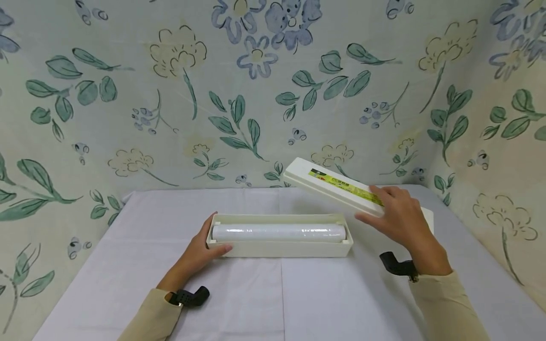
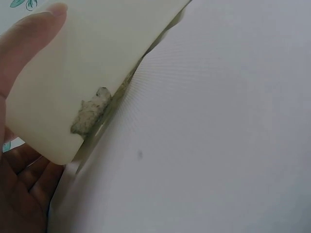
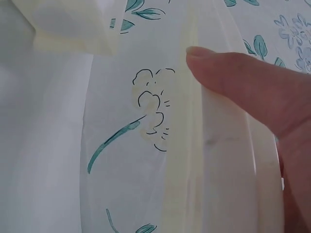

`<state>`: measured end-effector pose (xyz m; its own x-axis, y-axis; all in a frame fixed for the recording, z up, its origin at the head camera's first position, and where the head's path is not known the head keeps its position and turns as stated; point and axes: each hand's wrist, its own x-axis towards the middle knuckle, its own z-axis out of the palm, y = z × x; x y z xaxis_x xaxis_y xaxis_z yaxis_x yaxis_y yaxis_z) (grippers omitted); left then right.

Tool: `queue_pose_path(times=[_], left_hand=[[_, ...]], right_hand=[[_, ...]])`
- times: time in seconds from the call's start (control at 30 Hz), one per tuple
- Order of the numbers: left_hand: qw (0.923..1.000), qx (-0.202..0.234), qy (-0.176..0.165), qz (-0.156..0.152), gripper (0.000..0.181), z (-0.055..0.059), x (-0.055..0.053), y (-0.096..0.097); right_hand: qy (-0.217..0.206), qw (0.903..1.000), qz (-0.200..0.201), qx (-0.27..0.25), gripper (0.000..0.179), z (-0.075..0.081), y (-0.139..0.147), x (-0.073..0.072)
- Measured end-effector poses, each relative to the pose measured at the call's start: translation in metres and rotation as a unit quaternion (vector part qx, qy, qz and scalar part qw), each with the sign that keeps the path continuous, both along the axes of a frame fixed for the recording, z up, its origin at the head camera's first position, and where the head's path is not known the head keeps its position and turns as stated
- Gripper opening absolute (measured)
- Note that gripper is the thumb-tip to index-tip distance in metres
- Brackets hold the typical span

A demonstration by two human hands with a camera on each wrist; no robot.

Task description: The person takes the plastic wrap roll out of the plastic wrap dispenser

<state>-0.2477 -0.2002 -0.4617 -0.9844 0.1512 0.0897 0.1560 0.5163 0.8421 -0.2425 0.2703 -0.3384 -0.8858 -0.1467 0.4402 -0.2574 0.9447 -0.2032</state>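
Note:
A long off-white box (image 1: 286,250) lies crosswise on the table with its top off. Inside it rests a shiny roll of plastic wrap (image 1: 279,232). My left hand (image 1: 204,248) grips the box's left end, thumb on the front wall and fingers behind. In the left wrist view, that box wall (image 2: 58,73) shows a torn, greyish sticker remnant (image 2: 92,114) by its lower edge. My right hand (image 1: 401,218) holds the white lid (image 1: 298,169), tilted, above and right of the box. A yellow-green label marks the lid's top; the right wrist view shows its inner side (image 3: 226,160).
A white cloth (image 1: 332,298) covers the table, with a crease running down its middle. Behind and at the sides hangs a fabric (image 1: 256,118) printed with flowers and leaves. Black straps with small cameras (image 1: 194,297) sit on both wrists.

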Motion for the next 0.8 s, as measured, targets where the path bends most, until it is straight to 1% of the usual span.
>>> queue_pose_path(times=[0.2,0.57,0.8], left_hand=[[1.0000,0.000,-0.002,0.002,0.104,0.001,0.000,0.000],[1.0000,0.003,-0.007,0.004,0.103,0.001,0.000,0.001],[1.0000,0.000,-0.006,0.007,0.103,0.000,0.001,0.001]], right_hand=[[-0.012,0.9999,-0.004,-0.004,0.089,0.002,0.007,0.000],[-0.033,0.9993,-0.016,-0.010,0.093,0.003,0.016,-0.001],[-0.037,0.9988,-0.029,-0.011,0.097,0.003,0.021,0.000]])
